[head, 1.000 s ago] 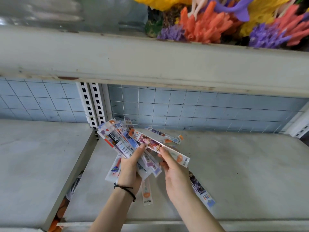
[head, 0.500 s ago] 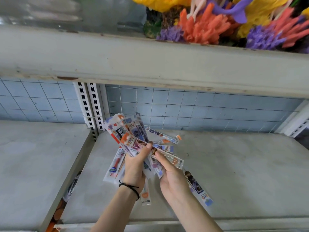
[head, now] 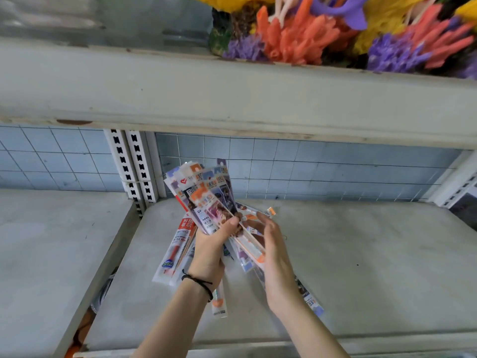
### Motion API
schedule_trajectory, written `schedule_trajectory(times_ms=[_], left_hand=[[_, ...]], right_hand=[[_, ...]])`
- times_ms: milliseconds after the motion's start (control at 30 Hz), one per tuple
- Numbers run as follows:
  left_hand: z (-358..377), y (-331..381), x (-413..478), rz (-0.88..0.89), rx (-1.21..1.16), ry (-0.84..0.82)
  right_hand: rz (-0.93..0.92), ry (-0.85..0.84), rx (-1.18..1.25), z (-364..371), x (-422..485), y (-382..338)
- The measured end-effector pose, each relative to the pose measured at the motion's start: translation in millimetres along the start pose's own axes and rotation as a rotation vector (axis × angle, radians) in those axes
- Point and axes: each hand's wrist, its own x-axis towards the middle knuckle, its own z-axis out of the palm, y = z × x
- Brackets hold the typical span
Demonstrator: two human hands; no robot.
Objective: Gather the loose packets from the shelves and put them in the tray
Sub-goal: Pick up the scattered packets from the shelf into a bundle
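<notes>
My left hand (head: pixel 209 251) grips a fanned bundle of long pen packets (head: pixel 201 192), held upright over the grey shelf (head: pixel 374 254). More of the bundle, with red labels (head: pixel 178 249), hangs down to the left of that hand. My right hand (head: pixel 273 254) sits with straight fingers against the bundle's right edge, touching an orange-tipped packet. Loose packets lie on the shelf: one behind the hands (head: pixel 268 211), one under my right wrist (head: pixel 311 302), one below my left wrist (head: pixel 219 304). No tray is in view.
An upper shelf (head: pixel 232 99) overhangs, carrying colourful plastic coral ornaments (head: pixel 296 34). Slotted white uprights (head: pixel 134 164) stand against the blue tiled wall. A second grey shelf (head: pixel 51 241) lies to the left, with a gap (head: pixel 103 293) between the two.
My right hand laid the packet it pinched onto the bundle and let go. The bundle has swung from leaning left to nearly upright, and both hands have moved slightly right.
</notes>
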Motion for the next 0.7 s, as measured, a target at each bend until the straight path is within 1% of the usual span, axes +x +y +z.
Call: schedule_trajectory(times_ms=[67, 100, 167, 200, 233, 300, 367, 433, 467, 533, 600, 700], left_hand=[[6, -2, 1, 0.035, 0.050, -0.022], [7, -3, 1, 0.046, 0.083, -0.042], [6, -3, 1, 0.048, 0.132, -0.086], [4, -2, 1, 0.044, 0.153, -0.107], [1, 0, 1, 0.040, 0.178, -0.133], [-4, 3, 2, 0.023, 0.251, -0.199], [-7, 4, 4, 0.004, 0.340, -0.278], [-5, 4, 7, 0.003, 0.424, -0.350], [-3, 3, 9, 0.015, 0.459, -0.382], [0, -1, 11, 0.019, 0.507, -0.440], [-1, -7, 10, -0.012, 0.529, -0.497], [-6, -11, 7, -0.067, 0.546, -0.521]], right_hand=[[-0.027, -0.077, -0.144, 6, -6, 8], [-0.006, -0.107, -0.179, 7, -7, 13], [0.065, -0.152, -0.193, 6, -4, 12], [0.099, -0.148, -0.177, 3, 0, 12], [0.085, -0.137, -0.136, -1, 5, 6], [-0.016, -0.126, -0.073, -12, 18, -13], [-0.102, -0.192, -0.071, -21, 33, -36], [-0.149, -0.306, -0.043, -21, 43, -54], [-0.165, -0.328, -0.013, -18, 44, -58], [-0.204, -0.315, 0.009, -10, 42, -57], [-0.232, -0.275, -0.021, -4, 35, -49], [-0.191, -0.204, -0.026, -3, 30, -40]])
